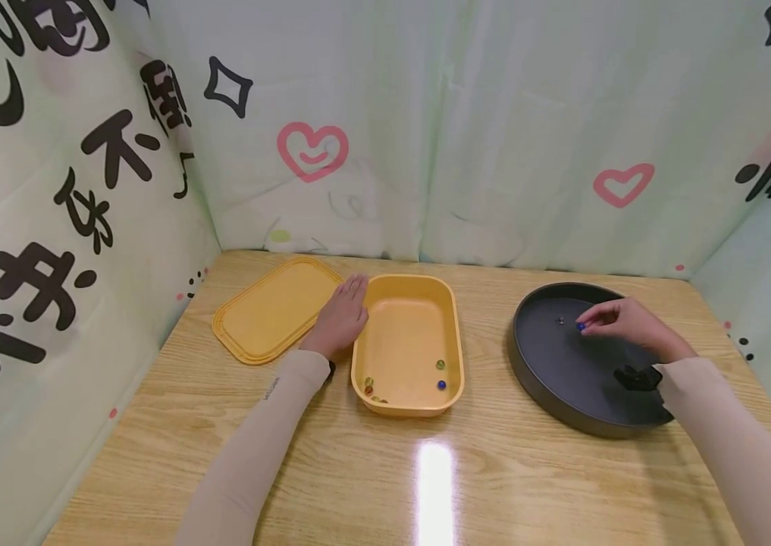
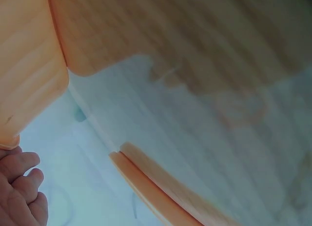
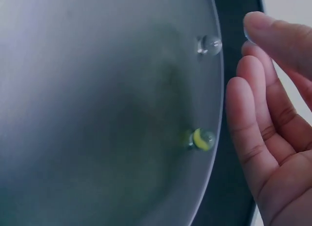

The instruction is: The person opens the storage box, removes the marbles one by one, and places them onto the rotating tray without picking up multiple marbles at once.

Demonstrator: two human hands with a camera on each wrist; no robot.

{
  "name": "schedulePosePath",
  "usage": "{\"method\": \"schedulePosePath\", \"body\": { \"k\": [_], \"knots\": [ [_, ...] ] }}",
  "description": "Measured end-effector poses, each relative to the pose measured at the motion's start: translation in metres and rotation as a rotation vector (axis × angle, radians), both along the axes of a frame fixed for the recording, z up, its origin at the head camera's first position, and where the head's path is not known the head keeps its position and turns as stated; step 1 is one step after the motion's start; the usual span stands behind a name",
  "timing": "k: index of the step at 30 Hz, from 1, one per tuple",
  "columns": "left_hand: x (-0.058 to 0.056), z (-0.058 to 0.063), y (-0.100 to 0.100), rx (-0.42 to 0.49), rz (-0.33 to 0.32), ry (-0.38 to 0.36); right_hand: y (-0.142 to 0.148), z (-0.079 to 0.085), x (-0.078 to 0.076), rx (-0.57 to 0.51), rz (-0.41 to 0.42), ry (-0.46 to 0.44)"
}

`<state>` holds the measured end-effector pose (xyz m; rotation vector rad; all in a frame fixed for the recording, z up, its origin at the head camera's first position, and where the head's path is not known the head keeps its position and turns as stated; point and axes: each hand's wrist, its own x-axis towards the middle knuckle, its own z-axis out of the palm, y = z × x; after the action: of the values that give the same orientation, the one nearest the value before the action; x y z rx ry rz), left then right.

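My right hand (image 1: pixel 620 322) is over the dark round pan (image 1: pixel 562 394), pinching a blue marble (image 1: pixel 581 326) between thumb and fingertips. Near that hand, a clear marble (image 3: pixel 211 45) and a marble with a yellow swirl (image 3: pixel 204 139) lie on the pan's floor close to its wall. My left hand (image 1: pixel 342 317) has its fingers extended along the left rim of the yellow box (image 1: pixel 409 322). Inside the box, a green marble (image 1: pixel 440 365) and a blue one (image 1: pixel 442 385) sit at the near right, with several amber marbles (image 1: pixel 368 390) in the near left corner.
A yellow lid (image 1: pixel 283 311) lies flat on the wooden table (image 1: pixel 487 470), left of the box and partly behind my left hand. Printed curtains (image 1: pixel 453 152) close off the table's back and sides.
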<state>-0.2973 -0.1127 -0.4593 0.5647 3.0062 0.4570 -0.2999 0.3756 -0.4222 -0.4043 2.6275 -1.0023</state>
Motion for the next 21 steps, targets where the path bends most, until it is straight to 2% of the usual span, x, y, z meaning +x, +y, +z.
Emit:
{"method": "schedulePosePath", "body": {
  "k": [4, 10, 21],
  "knots": [
    [-0.001, -0.001, 0.0, 0.009, 0.0, 0.01, -0.001, -0.002, -0.002, 0.046, -0.007, -0.049],
    [-0.001, -0.001, 0.0, 0.013, 0.003, 0.008, 0.002, -0.008, -0.003, 0.067, 0.037, -0.049],
    [0.0, 0.0, 0.0, 0.015, 0.002, 0.004, 0.002, -0.017, -0.001, 0.098, 0.051, -0.042]
  ]
}}
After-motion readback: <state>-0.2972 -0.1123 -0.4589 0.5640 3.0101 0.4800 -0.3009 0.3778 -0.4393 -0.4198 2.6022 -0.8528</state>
